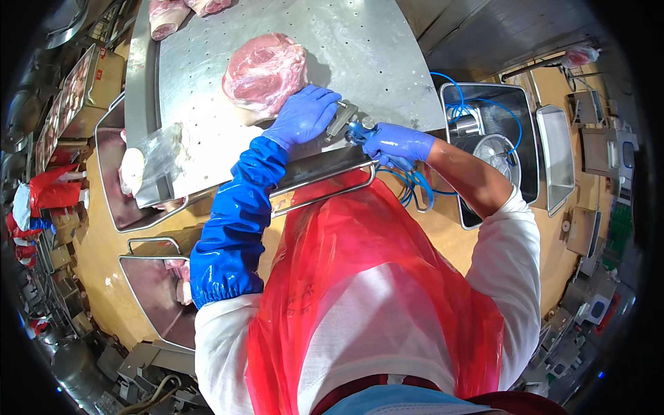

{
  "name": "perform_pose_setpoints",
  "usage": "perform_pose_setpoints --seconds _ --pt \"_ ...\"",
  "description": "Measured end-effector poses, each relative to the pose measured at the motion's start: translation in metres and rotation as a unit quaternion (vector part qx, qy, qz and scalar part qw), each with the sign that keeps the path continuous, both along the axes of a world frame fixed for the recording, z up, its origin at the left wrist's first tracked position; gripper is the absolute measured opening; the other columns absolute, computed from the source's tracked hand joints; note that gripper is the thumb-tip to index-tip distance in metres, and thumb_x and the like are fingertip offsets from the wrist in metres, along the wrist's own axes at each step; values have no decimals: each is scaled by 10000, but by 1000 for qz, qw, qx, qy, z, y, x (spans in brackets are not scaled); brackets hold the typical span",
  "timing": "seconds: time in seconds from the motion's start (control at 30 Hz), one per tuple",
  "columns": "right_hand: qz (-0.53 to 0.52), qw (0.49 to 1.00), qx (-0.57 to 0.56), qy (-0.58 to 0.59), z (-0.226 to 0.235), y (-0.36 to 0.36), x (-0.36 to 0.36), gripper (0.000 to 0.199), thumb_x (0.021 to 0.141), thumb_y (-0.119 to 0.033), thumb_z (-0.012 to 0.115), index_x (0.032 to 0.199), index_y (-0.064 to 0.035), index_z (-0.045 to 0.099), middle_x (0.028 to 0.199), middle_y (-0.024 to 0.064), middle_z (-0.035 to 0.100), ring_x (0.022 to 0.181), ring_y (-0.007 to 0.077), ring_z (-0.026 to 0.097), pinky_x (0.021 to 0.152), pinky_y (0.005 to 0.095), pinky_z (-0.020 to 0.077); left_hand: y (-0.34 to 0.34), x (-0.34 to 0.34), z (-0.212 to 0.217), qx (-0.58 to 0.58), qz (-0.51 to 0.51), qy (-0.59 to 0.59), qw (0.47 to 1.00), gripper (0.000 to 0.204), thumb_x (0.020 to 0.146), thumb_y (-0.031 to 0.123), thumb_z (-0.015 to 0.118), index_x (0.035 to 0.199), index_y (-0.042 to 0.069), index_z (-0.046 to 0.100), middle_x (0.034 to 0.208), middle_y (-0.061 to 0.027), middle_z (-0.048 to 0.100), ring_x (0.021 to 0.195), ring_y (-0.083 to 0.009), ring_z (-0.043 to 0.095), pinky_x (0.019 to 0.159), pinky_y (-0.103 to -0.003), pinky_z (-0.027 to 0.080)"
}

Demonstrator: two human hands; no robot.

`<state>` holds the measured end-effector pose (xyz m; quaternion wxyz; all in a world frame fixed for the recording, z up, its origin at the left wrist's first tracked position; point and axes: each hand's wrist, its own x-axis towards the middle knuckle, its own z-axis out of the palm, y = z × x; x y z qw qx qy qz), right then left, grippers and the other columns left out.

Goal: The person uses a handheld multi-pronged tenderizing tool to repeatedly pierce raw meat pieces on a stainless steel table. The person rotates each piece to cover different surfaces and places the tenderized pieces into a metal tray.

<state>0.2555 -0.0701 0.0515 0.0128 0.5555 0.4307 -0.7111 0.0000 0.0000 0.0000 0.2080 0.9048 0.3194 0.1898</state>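
My left hand (304, 115), in a blue-violet glove, lies at the near right edge of a thick round cut of raw meat (266, 72) on the perforated metal table. Its fingers stretch to the right, close to a small grey metal block (342, 119); whether they touch it I cannot tell. Near the table's front edge, my gloved right hand (398, 143) is closed round a hand tool (360, 133) with a shiny head. Blue hose (415, 188) hangs below that hand. The tool's exact kind is partly hidden by my fingers.
More meat pieces (168, 17) sit at the table's (373, 41) far left. Metal tubs (149, 290) with meat stand at left. A dark tub (529, 131) holding blue hose and a clear round container stands at right. A metal rail (325, 200) runs along the front.
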Motion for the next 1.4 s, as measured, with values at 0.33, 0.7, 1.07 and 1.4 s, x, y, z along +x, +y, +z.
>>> perform_pose_setpoints --seconds 0.33,0.7,1.07,1.4 --pt "26 999 24 -18 17 -1 2 184 854 -208 657 737 -77 604 642 -7 548 531 101 547 494 287 472 1 -10 33 80 14 -25 996 426 1010 313 586 1361 74 622 1314 -183 644 1292 -366 572 1108 -478 457" --pt "40 993 115 -3 24 -19 0 256 931 -278 663 907 -25 689 662 36 610 521 115 575 466 292 454 110 -81 72 -134 199 86 967 997 674 541 897 1554 311 490 1419 -272 524 1336 -470 539 1129 -505 465" --pt "32 976 206 -71 88 -48 51 288 974 -333 625 948 -53 688 650 15 608 493 111 539 456 296 428 101 -82 68 -67 168 61 982 948 620 575 884 1476 313 573 1373 -231 579 1219 -481 585 1091 -531 482" --pt "87 991 102 -18 51 17 -19 214 874 -227 653 764 -44 668 627 21 589 515 115 554 455 295 429 89 -81 75 -32 197 90 976 956 600 560 894 1469 313 581 1408 -216 566 1238 -483 541 1084 -548 479"
